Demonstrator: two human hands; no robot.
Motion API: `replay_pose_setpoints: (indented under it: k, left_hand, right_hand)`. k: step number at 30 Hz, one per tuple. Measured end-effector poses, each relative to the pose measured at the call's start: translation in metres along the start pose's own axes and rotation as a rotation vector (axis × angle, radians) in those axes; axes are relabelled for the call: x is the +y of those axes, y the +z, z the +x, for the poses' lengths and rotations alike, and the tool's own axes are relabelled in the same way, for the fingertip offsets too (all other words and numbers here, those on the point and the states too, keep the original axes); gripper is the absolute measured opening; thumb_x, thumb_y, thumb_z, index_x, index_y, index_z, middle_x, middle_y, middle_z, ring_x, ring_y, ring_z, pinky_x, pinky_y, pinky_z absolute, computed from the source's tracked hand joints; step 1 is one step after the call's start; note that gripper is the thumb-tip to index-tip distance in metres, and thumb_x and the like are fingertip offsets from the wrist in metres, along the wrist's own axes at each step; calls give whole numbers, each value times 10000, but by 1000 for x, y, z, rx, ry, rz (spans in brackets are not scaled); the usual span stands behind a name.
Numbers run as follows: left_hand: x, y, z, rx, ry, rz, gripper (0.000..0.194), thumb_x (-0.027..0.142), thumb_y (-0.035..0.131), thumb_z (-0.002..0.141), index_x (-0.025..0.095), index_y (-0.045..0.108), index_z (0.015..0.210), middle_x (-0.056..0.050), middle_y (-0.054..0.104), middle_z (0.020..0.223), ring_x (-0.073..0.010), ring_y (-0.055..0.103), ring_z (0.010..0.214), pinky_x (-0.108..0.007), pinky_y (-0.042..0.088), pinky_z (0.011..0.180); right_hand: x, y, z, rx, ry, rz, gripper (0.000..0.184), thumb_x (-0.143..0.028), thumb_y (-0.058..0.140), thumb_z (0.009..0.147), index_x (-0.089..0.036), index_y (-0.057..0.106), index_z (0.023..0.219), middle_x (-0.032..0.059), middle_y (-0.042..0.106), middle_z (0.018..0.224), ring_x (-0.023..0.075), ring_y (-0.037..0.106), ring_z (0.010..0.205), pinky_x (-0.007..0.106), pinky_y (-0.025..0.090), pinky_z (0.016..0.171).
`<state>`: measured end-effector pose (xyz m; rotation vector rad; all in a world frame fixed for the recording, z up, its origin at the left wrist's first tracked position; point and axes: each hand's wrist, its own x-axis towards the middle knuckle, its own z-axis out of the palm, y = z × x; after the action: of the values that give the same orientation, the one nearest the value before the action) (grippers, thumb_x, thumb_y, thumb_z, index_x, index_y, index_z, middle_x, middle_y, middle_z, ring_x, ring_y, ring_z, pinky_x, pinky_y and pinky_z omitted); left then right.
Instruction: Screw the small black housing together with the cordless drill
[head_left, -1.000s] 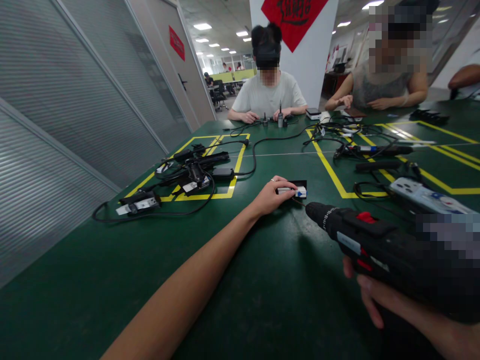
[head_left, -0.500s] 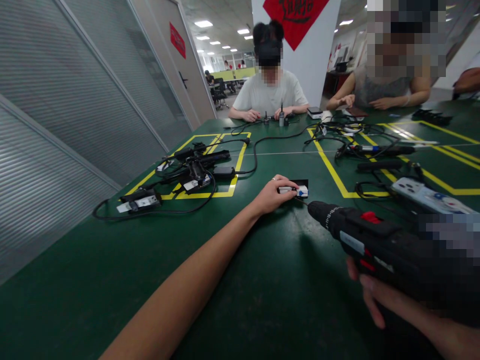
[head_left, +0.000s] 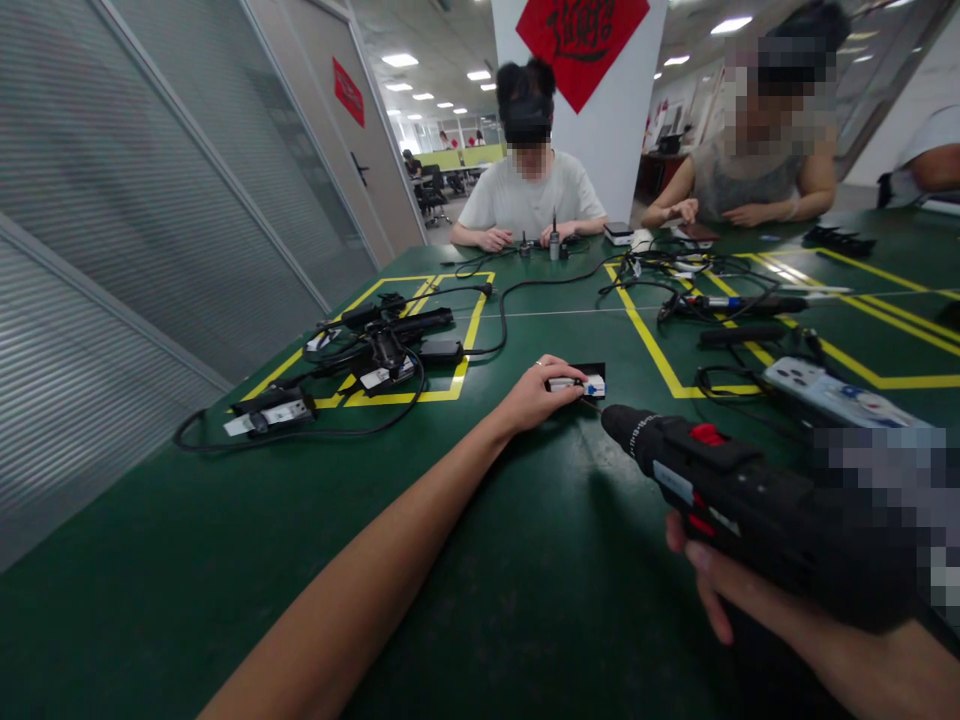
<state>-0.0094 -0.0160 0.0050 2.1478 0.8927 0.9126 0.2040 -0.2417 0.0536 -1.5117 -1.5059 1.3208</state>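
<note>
My left hand reaches forward across the green table, its fingers closed on a small white block with a blue spot. A flat black piece lies beneath or just behind the block; I cannot tell whether they are joined. My right hand is wrapped round the grip of a black cordless drill with red switches. The drill points left and forward, and its thin bit ends close to the block and my left fingertips. Whether the bit touches the block is too small to make out.
Black devices with cables lie in a yellow-taped area at the left. On the right are a power strip, a dark rod and tangled cables. Two people sit across the table, small tools before one of them.
The whole scene has shifted slightly left in the view as the camera turned. Both hands keep their hold, and the drill bit stays near the block.
</note>
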Motion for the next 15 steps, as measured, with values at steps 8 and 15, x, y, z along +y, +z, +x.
replay_pose_setpoints:
  k: [8,15]
  left_hand:
    - [-1,0,1,-4,-7,5,260,309,605,787,197,679,1010,-67,548,1038,-167,515,1011,-329,412,946]
    - [0,-1,0,-13,-1,-1,261,323,593,796,197,678,1008,-68,547,1044,-165,518,1003,-329,416,934]
  right_hand:
    - [-11,8,20,39,42,134,161,-340,652,711,-234,551,779,-47,639,537,101,558,331,237,441,371]
    - [-9,12,19,82,-19,70,178,-398,587,744,-231,567,805,-49,620,558,98,552,318,236,435,361]
